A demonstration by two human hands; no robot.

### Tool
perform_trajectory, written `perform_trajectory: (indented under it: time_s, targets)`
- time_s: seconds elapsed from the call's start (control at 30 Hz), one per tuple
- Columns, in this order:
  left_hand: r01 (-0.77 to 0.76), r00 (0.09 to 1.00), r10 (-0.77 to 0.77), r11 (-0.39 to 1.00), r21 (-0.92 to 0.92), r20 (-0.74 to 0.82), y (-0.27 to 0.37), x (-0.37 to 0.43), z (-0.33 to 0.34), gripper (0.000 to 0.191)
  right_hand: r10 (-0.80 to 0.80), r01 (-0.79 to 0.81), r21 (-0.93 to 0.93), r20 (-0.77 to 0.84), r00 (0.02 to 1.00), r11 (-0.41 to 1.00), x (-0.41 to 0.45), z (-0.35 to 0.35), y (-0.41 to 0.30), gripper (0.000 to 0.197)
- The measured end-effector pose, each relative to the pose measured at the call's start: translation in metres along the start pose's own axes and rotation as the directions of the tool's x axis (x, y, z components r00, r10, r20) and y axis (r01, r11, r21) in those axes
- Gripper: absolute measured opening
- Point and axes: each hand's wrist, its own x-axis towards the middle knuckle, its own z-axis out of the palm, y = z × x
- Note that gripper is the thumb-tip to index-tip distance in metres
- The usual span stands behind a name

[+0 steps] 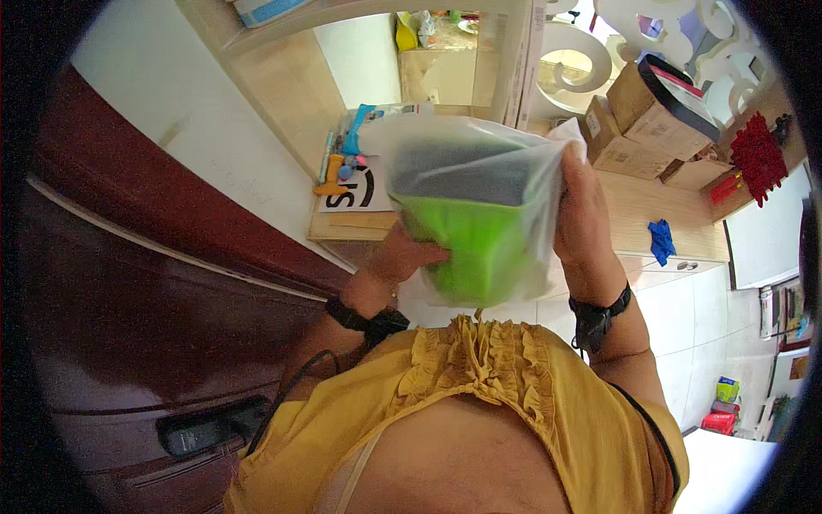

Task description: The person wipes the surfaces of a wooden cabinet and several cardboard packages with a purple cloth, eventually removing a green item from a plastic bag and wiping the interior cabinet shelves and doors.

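Observation:
A bright green box-like container [475, 250] with a dark grey upper part is in front of my chest, inside a translucent plastic bag [542, 193]. My left hand [411, 254] grips its lower left side, with the thumb across the green face. At the right, my right hand [583, 212] holds the bag by its upper corner, thumb on top. The fingers of both hands are partly hidden behind the bag. What the container is exactly, I cannot tell through the cloudy plastic.
Behind the bag, a wooden cabinet top [636, 193] bears cardboard boxes [668, 115], a blue crumpled item [661, 241] and a red decoration [758, 157]. Small toy-like items [334, 173] lie at its left end. A dark red door [160, 308] stands close on my left.

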Motion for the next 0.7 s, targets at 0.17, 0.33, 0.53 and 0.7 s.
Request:
perform_trajectory:
  time_s: [0.17,0.33,0.53,0.7]
  targets:
    - [0.038,0.977,-0.064,0.99,-0.133,-0.202,0.023,-0.041,-0.027,0.056,-0.188,0.198,-0.099,0.106,0.977,0.975,0.001,0.007,0.043,0.041]
    - [-0.095,0.859,-0.081,0.945,-0.313,-0.506,0.031,-0.052,-0.059,0.055,-0.057,0.104,-0.768,0.087,0.995,0.632,0.0,-0.032,0.078,0.029]
    - [-0.192,0.853,0.06,0.96,-0.203,-0.519,0.062,0.026,-0.087,0.055,-0.331,0.428,-0.903,0.393,0.858,0.036,0.009,-0.069,0.123,0.034]
    - [0.065,0.843,0.024,0.987,0.146,-0.537,0.088,0.081,-0.05,0.053,-0.286,0.401,-0.912,0.364,0.887,0.083,0.007,-0.077,0.124,0.027]
